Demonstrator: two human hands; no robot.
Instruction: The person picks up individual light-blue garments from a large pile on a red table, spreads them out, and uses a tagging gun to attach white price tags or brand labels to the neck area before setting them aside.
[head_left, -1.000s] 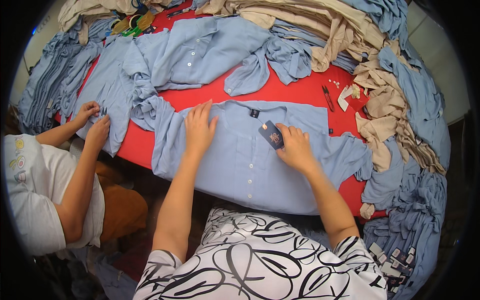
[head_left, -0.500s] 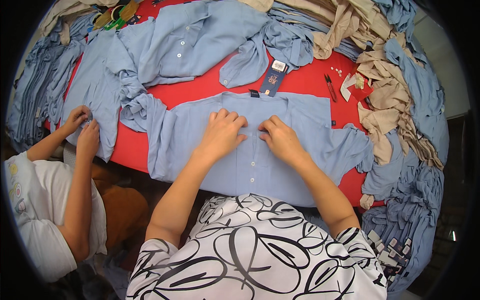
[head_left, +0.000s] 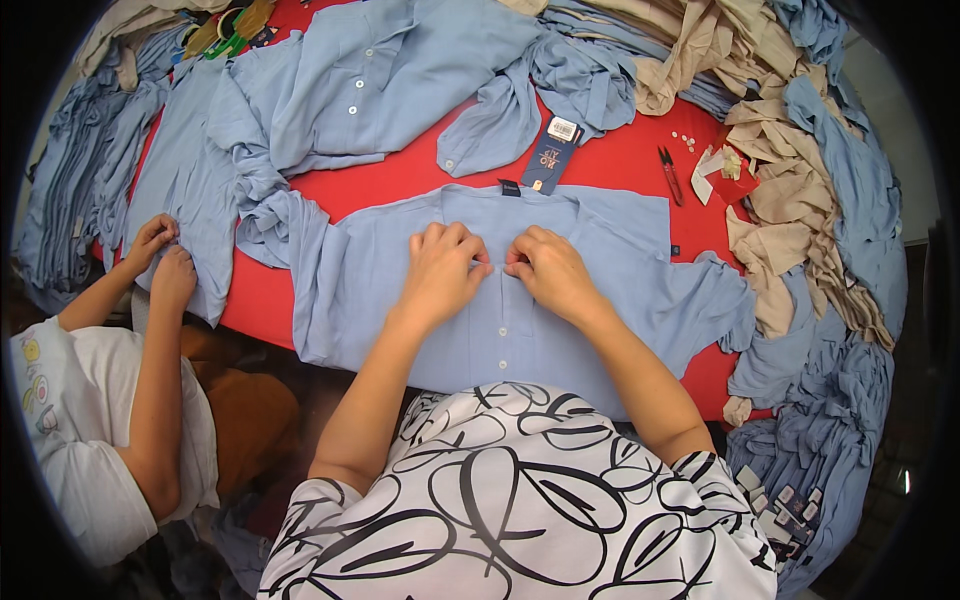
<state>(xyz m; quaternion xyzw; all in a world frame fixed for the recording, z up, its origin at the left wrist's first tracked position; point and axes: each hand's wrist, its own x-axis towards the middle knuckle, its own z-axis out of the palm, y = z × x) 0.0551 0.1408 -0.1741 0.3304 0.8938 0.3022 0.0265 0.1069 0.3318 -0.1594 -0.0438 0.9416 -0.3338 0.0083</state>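
A light blue shirt point(head_left: 450, 350) lies spread before me, its collar end away from me. My left hand point(head_left: 443, 270) is closed, thumb and fingertips pinching the left edge of the front placket. Opposite it, my right hand point(head_left: 550, 272) pinches the other edge, so the fingertips almost meet over the opening. Any button between them is hidden. Two white buttons point(head_left: 503, 347) show lower on the placket. Above the neckline, a dark blue hang tag point(head_left: 550, 155) with a white sticker lies partly on the red cloth point(head_left: 400, 170).
Red-handled thread snips point(head_left: 669, 177) lie to the right, near loose white buttons point(head_left: 684, 141) and a torn red packet point(head_left: 732, 178). Blue and beige garments point(head_left: 790, 190) pile around the table. At left, a co-worker's hands point(head_left: 165, 262) handle another blue shirt. More tags point(head_left: 790, 515) sit lower right.
My fingertips have drawn closer together over the placket, the right hand shifting slightly left. The co-worker's hands stay at the same garment.
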